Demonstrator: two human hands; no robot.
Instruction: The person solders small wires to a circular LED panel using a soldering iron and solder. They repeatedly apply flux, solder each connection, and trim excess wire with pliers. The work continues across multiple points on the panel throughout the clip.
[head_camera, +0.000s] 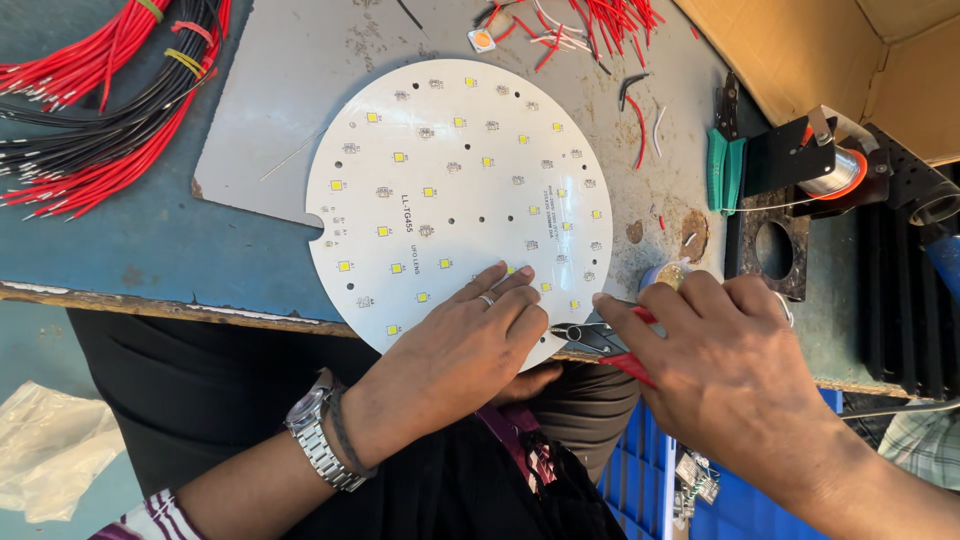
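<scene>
Left hand (470, 345): fingers together, flat on the round white LED board (455, 190) — at the workbench's (150, 240) near edge.
Right hand (725, 355): clamped on red-handled pliers (590, 335) — jaws seemingly at the board's rim.

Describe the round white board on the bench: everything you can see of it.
The round white board is a flat disc, seemingly a rigid circuit panel, dotted with small yellow square chips, grey parts and tiny holes, with a notch in its left edge. It lies face up on a grey sheet on the bench, its lower edge jutting past the bench's front. The left hand presses flat on its lower right part; the right hand brings red-handled pliers to that edge.
</scene>
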